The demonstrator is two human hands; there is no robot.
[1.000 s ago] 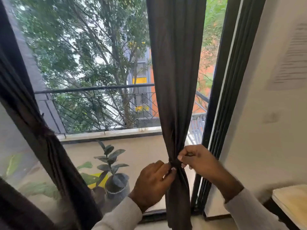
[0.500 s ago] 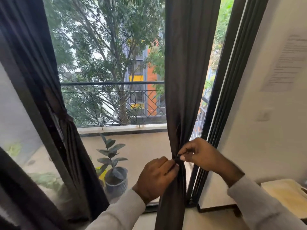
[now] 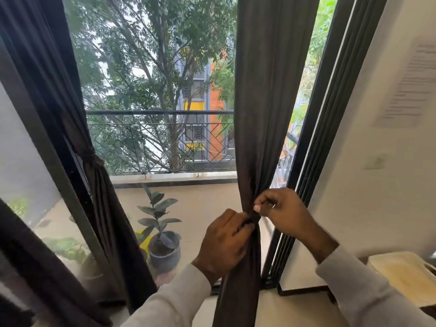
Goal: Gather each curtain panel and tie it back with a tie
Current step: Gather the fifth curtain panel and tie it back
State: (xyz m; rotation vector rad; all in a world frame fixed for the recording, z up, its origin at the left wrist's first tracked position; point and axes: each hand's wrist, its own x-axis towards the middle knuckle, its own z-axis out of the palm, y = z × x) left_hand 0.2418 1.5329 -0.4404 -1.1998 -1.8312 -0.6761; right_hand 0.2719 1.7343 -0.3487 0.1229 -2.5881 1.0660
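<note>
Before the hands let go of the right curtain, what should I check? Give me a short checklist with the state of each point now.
1. Right curtain panel gathered into one bunch at the tie: ok.
2. Tie wrapped round the bunch: ok.
3. Knot finished and tight: cannot tell, fingers cover it.
4. Left hand grips the bunch below the tie: ok.
5. Right hand pinches the tie: ok.
6. Left curtain panel already tied back: ok.

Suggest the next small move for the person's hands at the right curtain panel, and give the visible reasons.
Probably pull the tie snug. Both the left hand and the right hand pinch at the narrow waist of the right curtain panel, already gathered there, while the left curtain panel hangs tied back.
</note>
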